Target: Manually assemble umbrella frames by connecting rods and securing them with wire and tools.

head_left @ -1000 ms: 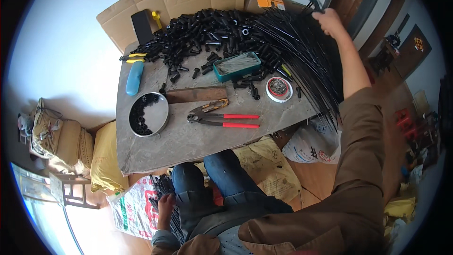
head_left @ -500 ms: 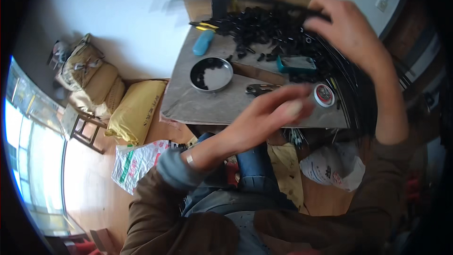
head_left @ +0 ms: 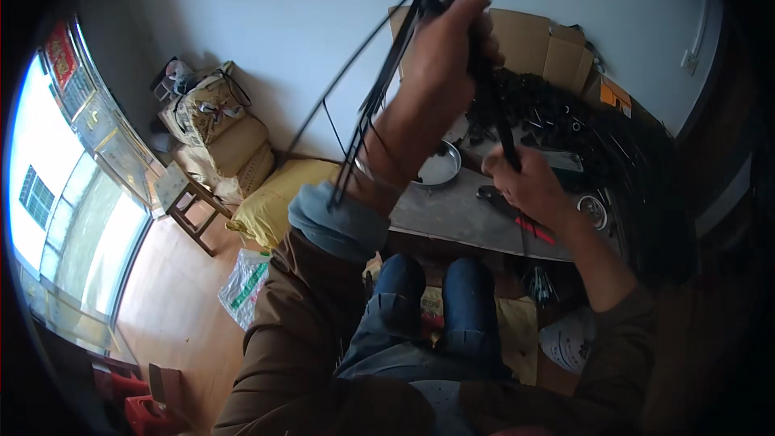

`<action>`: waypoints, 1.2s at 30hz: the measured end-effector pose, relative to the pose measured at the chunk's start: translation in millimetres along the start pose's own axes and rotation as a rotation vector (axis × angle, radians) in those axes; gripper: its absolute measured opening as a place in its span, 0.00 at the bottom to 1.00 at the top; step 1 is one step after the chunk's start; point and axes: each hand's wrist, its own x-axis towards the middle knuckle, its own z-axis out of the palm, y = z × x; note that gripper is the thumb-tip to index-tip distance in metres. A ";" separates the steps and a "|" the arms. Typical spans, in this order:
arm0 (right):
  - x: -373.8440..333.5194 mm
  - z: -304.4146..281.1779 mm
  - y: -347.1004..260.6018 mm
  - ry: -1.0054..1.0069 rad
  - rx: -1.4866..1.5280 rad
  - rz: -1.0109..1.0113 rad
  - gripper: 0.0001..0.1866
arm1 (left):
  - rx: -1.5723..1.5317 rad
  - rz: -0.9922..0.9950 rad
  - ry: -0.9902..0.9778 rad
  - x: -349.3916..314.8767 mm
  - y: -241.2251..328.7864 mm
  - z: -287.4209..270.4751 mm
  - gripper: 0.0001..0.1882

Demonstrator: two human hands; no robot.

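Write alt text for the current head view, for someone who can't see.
A person's left hand and right hand grip a bundle of long, thin black strands. Below them, a grey table holds a heap of black parts and a round metal pan; a yellow sack lies to the left.

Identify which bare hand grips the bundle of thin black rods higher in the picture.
The bare left hand, above the rolled grey-blue fabric cuff; the bare right hand grips the thin black rods lower down.
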 end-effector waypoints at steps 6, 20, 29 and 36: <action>41.7 29.6 -7.5 0.299 0.145 -0.335 0.12 | 0.514 0.148 -0.121 3.3 6.0 24.7 0.14; 58.5 2.7 -60.9 0.217 0.285 -0.283 0.13 | 0.461 0.227 -0.231 32.1 28.2 50.3 0.17; 83.8 51.4 55.1 0.605 0.030 -0.444 0.13 | 0.552 -0.059 -0.258 -6.2 -17.4 -7.7 0.21; 48.5 62.7 93.0 0.017 0.361 -0.125 0.11 | 0.068 -0.198 0.071 -4.0 -58.9 -66.5 0.23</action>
